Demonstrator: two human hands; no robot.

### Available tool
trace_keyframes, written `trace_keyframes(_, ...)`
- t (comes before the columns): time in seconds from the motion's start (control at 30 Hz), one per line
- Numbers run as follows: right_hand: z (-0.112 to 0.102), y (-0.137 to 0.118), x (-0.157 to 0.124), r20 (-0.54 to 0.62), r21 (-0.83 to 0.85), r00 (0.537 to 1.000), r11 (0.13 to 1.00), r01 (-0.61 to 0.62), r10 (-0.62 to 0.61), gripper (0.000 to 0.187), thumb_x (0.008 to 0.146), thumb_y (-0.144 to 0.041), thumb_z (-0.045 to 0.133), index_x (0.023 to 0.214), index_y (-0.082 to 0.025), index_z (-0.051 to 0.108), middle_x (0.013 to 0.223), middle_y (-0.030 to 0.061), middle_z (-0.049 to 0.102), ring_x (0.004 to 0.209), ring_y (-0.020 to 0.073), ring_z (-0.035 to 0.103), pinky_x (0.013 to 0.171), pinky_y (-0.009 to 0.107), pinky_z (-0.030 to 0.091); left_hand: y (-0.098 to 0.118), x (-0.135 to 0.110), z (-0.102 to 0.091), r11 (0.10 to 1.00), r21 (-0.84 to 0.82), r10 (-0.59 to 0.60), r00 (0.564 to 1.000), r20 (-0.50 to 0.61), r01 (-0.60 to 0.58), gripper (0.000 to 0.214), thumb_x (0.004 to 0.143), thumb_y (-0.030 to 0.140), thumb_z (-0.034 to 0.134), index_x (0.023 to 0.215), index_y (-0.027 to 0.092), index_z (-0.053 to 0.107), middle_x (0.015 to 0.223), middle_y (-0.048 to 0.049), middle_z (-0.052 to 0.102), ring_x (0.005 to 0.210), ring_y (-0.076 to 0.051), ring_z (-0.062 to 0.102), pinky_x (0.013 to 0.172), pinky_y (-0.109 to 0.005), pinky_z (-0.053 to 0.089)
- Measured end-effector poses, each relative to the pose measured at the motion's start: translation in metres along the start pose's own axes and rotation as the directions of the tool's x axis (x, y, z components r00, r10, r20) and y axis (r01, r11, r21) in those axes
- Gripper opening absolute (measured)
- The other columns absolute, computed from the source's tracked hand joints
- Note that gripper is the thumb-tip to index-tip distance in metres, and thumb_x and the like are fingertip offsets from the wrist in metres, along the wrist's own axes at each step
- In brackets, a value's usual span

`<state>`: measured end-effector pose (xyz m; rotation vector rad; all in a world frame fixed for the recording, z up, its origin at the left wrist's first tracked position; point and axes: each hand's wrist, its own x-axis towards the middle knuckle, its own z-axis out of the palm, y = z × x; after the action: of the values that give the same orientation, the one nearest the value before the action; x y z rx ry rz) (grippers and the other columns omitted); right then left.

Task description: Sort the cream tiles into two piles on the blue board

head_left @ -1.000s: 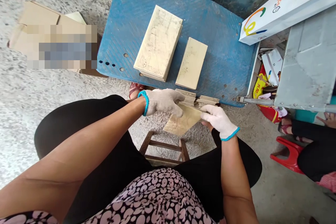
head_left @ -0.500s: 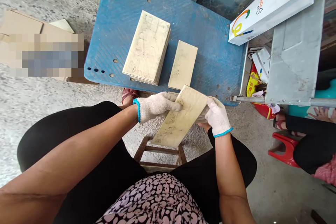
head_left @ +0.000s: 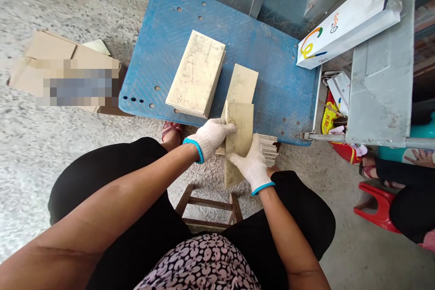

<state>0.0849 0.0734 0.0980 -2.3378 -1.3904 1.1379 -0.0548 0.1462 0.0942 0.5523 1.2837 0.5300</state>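
Note:
Both my hands wear white knit gloves with blue cuffs. A thin, cream-coloured rectangular board (head_left: 242,120) with dark smudges is held between them at the table's near edge. My left hand (head_left: 214,136) grips its left side, thumb lying on the face. My right hand (head_left: 252,163) is closed on its lower right part. Behind it, partly covered, a similar narrow board (head_left: 243,81) rests on the blue table (head_left: 275,95). A taller stack of wider boards (head_left: 197,72) lies to the left. Below the right side, a stack of boards (head_left: 268,147) shows its layered edges.
A white paper bag (head_left: 350,20) leans at the back right beside a grey metal surface (head_left: 382,72). On the left floor is a cardboard box (head_left: 50,50). A wooden stool (head_left: 210,204) stands between my knees. At right, a person sits near a red plastic stool (head_left: 377,208).
The held board has turned from a slant to nearly upright in view. My right hand has moved from its upper right corner down to its lower part.

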Motion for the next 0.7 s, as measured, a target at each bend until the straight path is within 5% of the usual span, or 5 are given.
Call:
trace_keyframes(0.23, 0.0, -0.011, -0.002, 0.062, -0.132, 0.997, 0.991, -0.031, 0.039, 0.113, 0.059, -0.055, 0.077, 0.15, -0.013, 0.025, 0.152, 0.0229, 0.028, 0.138, 0.0414, 0.034, 0.109, 0.053, 0.036, -0.002, 0.005, 0.002, 0.989, 0.151, 0.018, 0.998, -0.056, -0.009, 0.017, 0.074, 0.028, 0.066, 0.085, 0.015, 0.067, 0.073, -0.0072, 0.068, 0.069, -0.019, 0.064, 0.06, -0.025, 0.05)
trace_keyframes(0.4, 0.01, -0.008, 0.0, -0.013, -0.046, 0.999, 0.998, 0.034, -0.034, 0.103, 0.059, -0.049, 0.078, 0.146, -0.018, 0.032, 0.144, 0.0175, 0.043, 0.133, 0.0367, 0.043, 0.107, 0.049, 0.04, 0.003, -0.001, 0.002, 0.947, 0.32, 0.053, 0.998, -0.037, -0.038, 0.019, 0.076, 0.033, 0.062, 0.082, 0.016, 0.066, 0.069, -0.006, 0.065, 0.066, -0.018, 0.061, 0.057, -0.026, 0.047)
trace_keyframes(0.57, 0.013, 0.0, 0.012, -0.048, 0.068, 0.998, 0.996, 0.051, -0.047, 0.091, 0.062, -0.045, 0.075, 0.142, -0.02, 0.038, 0.132, 0.0128, 0.056, 0.121, 0.0299, 0.056, 0.099, 0.041, 0.047, 0.026, -0.022, 0.003, 0.742, 0.662, 0.099, 0.994, 0.046, -0.105, 0.033, 0.078, 0.05, 0.056, 0.082, 0.019, 0.065, 0.075, -0.0057, 0.065, 0.067, -0.02, 0.059, 0.056, -0.027, 0.042)
trace_keyframes(0.7, -0.004, -0.002, 0.023, -0.102, 0.086, 0.993, 0.995, -0.055, 0.063, 0.089, 0.063, -0.048, 0.074, 0.141, -0.018, 0.041, 0.129, 0.0138, 0.059, 0.115, 0.0285, 0.06, 0.097, 0.04, 0.049, 0.032, -0.039, -0.006, 0.553, 0.792, 0.161, 0.966, 0.203, -0.259, 0.03, 0.072, 0.048, 0.061, 0.077, 0.019, 0.064, 0.08, -0.0111, 0.067, 0.079, -0.029, 0.064, 0.071, -0.036, 0.047)
